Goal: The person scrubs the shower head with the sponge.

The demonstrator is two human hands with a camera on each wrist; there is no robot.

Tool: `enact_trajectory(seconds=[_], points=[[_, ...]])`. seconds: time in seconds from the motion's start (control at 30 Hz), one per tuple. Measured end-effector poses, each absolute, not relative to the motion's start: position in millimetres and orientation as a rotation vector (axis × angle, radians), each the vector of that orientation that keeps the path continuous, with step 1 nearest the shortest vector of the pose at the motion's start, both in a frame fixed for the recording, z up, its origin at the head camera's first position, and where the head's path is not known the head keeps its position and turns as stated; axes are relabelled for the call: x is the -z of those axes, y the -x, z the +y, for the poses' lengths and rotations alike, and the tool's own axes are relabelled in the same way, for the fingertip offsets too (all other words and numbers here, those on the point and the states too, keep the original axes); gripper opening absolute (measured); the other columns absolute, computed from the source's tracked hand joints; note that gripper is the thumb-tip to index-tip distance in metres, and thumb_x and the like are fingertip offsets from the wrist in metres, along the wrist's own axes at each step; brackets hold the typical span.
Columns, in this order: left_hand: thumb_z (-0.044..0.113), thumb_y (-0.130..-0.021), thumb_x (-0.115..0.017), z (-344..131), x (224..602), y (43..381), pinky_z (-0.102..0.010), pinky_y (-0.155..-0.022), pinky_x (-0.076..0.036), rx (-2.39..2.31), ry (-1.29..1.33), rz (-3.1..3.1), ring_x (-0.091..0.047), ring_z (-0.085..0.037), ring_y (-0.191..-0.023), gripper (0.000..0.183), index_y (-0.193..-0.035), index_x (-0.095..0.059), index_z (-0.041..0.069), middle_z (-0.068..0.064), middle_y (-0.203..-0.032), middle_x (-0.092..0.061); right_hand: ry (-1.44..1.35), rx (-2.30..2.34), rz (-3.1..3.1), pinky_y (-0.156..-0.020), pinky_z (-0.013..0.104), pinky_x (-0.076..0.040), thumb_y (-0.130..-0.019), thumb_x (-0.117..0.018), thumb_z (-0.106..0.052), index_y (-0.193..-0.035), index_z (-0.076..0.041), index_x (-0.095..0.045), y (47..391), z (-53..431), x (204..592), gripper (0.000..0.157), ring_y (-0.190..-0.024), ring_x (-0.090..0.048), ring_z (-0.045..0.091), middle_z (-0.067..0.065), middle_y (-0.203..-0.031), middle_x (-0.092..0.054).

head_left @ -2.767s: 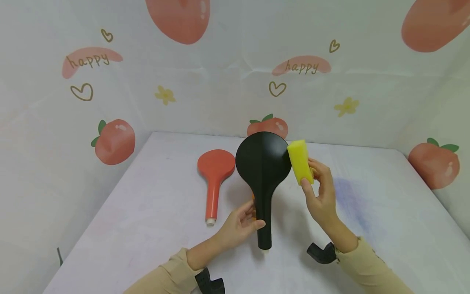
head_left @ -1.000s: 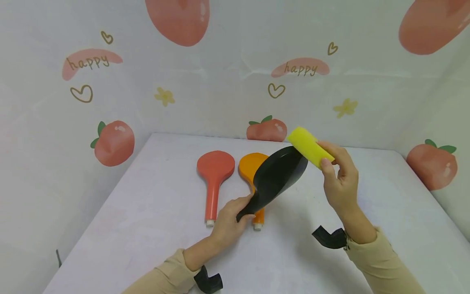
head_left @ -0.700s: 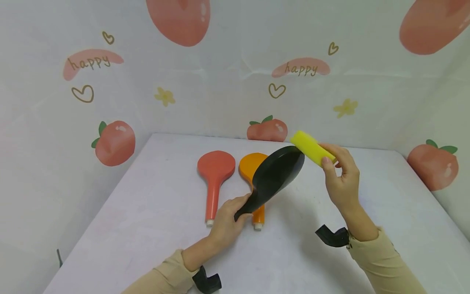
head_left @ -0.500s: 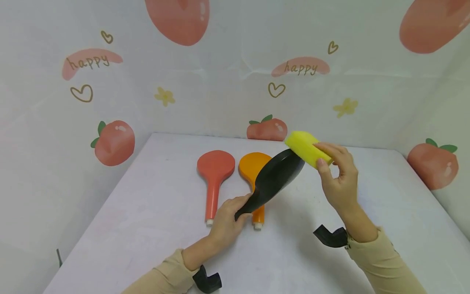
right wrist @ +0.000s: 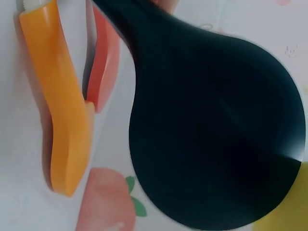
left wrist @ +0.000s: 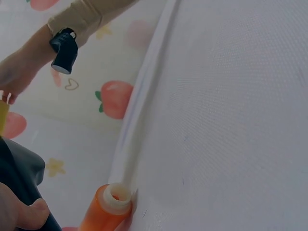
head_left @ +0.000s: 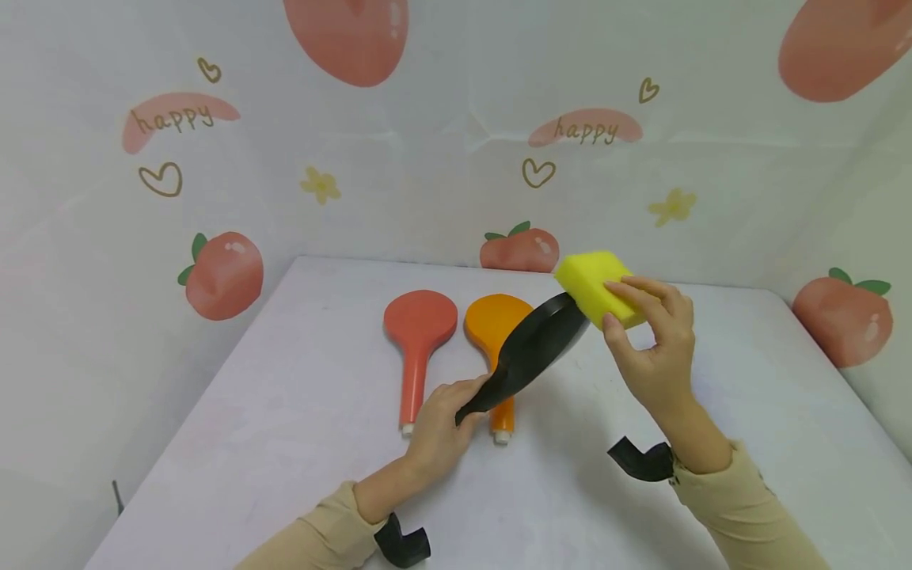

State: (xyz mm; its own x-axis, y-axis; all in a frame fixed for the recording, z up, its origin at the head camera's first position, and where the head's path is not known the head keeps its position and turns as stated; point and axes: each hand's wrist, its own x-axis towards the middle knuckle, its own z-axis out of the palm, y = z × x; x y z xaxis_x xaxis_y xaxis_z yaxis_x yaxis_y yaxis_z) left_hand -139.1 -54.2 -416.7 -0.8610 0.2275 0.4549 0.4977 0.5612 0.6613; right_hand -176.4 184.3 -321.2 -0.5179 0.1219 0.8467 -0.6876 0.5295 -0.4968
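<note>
My left hand grips the narrow handle of a black shower head, lifted above the table and tilted up to the right. In the left wrist view the thumb lies across that handle. Between the thumb and fingers of my right hand is a yellow sponge, its side right at the upper rim of the black head. The head's broad smooth back fills much of the right wrist view, with the sponge at its lower right edge.
An orange shower head lies on the white table, partly behind the black one. To its left lies a red shower head. A fruit-printed cloth rises along the table's back edge. Both wrists carry black camera mounts.
The black shower head has swung from upright to leaning right, uncovering the orange one. My right hand has moved right with the sponge, then turned it so that its wide face shows.
</note>
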Motion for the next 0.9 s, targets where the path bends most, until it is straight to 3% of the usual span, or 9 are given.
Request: enact_trajectory(seconds=[0.1, 0.23, 0.47, 0.6, 0.8, 0.9], points=[[0.003, -0.075, -0.075, -53.7, 415.4, 138.0, -0.029, -0.081, -0.052, 1.200, 0.593, -2.485, -0.060, -0.019, -0.092, 0.051, -0.123, -0.061, 0.010, -0.003, -0.113, -0.068, -0.537, -1.060, -1.829, -0.082, 0.021, -0.025, -0.072, -0.061, -0.015, -0.095, 0.003, -0.069, 175.4, 178.8, 322.6, 0.031, -0.105, -0.038, 0.004, 0.026, -0.104, -0.058], [0.003, -0.076, -0.074, -53.7, 413.3, 136.1, -0.030, -0.082, -0.053, 1.215, 0.579, -2.501, -0.060, -0.020, -0.093, 0.050, -0.123, -0.061, 0.010, -0.004, -0.114, -0.068, -0.601, -1.039, -1.812, -0.084, 0.021, -0.027, -0.075, -0.061, -0.021, -0.095, 0.003, -0.069, 174.6, 175.6, 323.6, 0.032, -0.108, -0.038, 0.006, 0.026, -0.106, -0.057], [0.002, -0.076, -0.073, -54.6, 418.1, 137.0, -0.029, -0.081, -0.053, 1.188, 0.567, -2.524, -0.060, -0.018, -0.093, 0.051, -0.125, -0.061, 0.013, -0.001, -0.114, -0.068, -0.499, -1.065, -1.842, -0.081, 0.020, -0.024, -0.072, -0.060, -0.012, -0.096, 0.003, -0.069, 176.6, 181.2, 325.1, 0.030, -0.103, -0.039, 0.001, 0.026, -0.104, -0.059], [0.003, -0.076, -0.073, -54.8, 420.6, 137.1, -0.029, -0.081, -0.053, 1.164, 0.573, -2.537, -0.060, -0.018, -0.093, 0.051, -0.125, -0.060, 0.013, -0.001, -0.113, -0.069, -0.520, -1.035, -1.855, -0.081, 0.021, -0.023, -0.073, -0.061, -0.015, -0.097, 0.002, -0.069, 175.2, 178.8, 327.9, 0.031, -0.103, -0.038, 0.003, 0.025, -0.105, -0.059], [0.006, -0.076, -0.074, -54.4, 421.6, 136.9, -0.028, -0.080, -0.053, 1.151, 0.580, -2.537, -0.061, -0.018, -0.093, 0.049, -0.123, -0.062, 0.013, -0.001, -0.112, -0.069, -0.706, -0.874, -1.809, -0.082, 0.026, -0.028, -0.085, -0.058, -0.036, -0.092, -0.002, -0.070, 170.6, 167.2, 331.2, 0.036, -0.090, -0.043, 0.031, 0.023, -0.103, -0.060], [0.007, -0.076, -0.075, -54.1, 422.6, 136.8, -0.028, -0.079, -0.053, 1.149, 0.581, -2.535, -0.061, -0.018, -0.092, 0.048, -0.122, -0.062, 0.012, -0.001, -0.112, -0.069, -0.730, -0.837, -1.785, -0.084, 0.028, -0.027, -0.085, -0.058, -0.036, -0.090, -0.004, -0.070, 171.6, 165.9, 332.2, 0.035, -0.086, -0.041, 0.038, 0.021, -0.101, -0.061]])
